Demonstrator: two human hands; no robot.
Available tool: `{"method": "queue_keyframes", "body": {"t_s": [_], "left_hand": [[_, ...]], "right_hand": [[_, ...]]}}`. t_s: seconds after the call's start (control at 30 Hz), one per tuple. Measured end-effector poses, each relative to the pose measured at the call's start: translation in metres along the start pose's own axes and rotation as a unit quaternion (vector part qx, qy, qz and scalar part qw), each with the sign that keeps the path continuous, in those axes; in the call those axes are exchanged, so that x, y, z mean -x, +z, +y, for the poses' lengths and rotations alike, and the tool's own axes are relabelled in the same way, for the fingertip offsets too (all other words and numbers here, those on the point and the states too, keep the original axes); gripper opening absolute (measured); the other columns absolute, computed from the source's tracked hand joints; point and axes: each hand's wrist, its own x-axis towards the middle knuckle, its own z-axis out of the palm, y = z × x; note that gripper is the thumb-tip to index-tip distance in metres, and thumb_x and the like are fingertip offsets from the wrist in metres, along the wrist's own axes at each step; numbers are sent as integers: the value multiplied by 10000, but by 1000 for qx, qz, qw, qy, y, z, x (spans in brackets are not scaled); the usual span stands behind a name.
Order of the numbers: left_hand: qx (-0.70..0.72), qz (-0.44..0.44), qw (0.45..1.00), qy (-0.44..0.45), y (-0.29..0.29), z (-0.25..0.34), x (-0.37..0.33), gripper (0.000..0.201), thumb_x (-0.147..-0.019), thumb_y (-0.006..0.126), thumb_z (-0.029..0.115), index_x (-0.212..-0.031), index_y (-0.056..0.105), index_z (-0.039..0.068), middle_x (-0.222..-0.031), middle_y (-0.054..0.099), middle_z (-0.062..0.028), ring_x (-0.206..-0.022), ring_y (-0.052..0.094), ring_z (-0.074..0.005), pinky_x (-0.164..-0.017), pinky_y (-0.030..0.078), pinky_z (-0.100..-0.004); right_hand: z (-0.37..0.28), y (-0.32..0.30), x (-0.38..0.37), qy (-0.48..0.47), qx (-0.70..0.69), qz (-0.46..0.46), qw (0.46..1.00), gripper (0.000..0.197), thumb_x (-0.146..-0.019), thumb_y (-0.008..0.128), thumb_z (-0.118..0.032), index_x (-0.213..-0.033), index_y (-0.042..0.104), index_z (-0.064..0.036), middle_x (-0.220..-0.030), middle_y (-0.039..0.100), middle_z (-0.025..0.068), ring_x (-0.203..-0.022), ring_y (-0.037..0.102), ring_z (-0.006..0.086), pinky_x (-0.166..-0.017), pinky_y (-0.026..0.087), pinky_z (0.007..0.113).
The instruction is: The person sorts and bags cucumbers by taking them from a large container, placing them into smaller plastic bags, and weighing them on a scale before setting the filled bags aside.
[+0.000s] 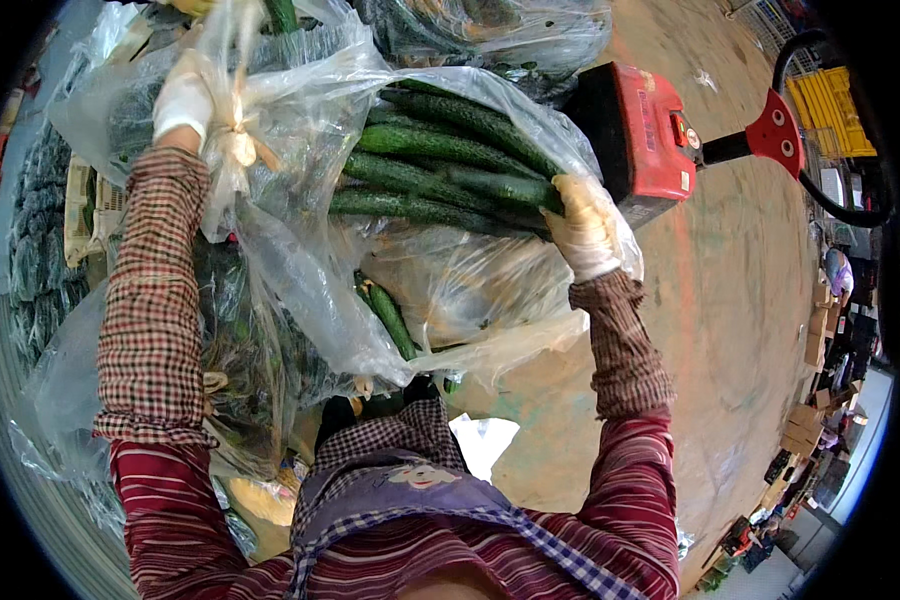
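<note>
A large clear plastic bag (315, 75) lies open in front of me, with several long dark-green cucumbers (440, 150) side by side in its mouth. My right hand (582, 228), in a pale glove, curls round the cucumbers' right ends, the bag's film around its wrist. At the upper left, my left hand (183, 98), in a white glove, is closed on the bag's plastic; its fingertips are partly hidden. Just right of that hand is a tied, bunched knot (240, 140) of plastic. Lower down, a few shorter cucumbers (390, 318) show beside the film.
A red pallet-truck body (650, 135) with a black loop handle (855, 215) stands at the right. More bagged cucumbers (490, 35) lie at the far side, and stacked dark bags (45, 240) at the left. A yellow crate (835, 110) and cardboard boxes (802, 428) are farther right.
</note>
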Motion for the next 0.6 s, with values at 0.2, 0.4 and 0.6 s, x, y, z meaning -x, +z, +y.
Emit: {"method": "queue_keyframes", "body": {"t_s": [0.2, 0.4, 0.6], "left_hand": [[454, 217, 860, 86, -100, 108, 191, 432, -850, 570, 112, -1254, 470, -3, -1056, 605, -140, -954, 579, -207, -840, 461, -322], [779, -360, 463, -222, -27, 127, 266, 527, -808, 662, 198, -1246, 468, -20, -884, 632, -97, -663, 594, -132, -618, 505, -248], [744, -315, 549, -217, 38, 63, 232, 492, -790, 651, 235, -1230, 520, 59, -1019, 627, -110, -684, 609, -121, -581, 494, -228]], "right_hand": [[-104, -22, -24, 194, -430, -27, 881, 400, -802, 682, -88, -1172, 547, -19, -988, 615, 128, -867, 590, 201, -787, 472, 288], [-136, 43, -2, 223, -371, -111, 895, 239, -888, 587, -204, -1017, 596, -3, -785, 621, 92, -707, 586, 213, -682, 501, 387], [-105, 164, -12, 10, 258, -211, 943, 557, -815, 608, -80, -1299, 333, -56, -1005, 546, 107, -931, 534, 233, -703, 482, 341]]}}
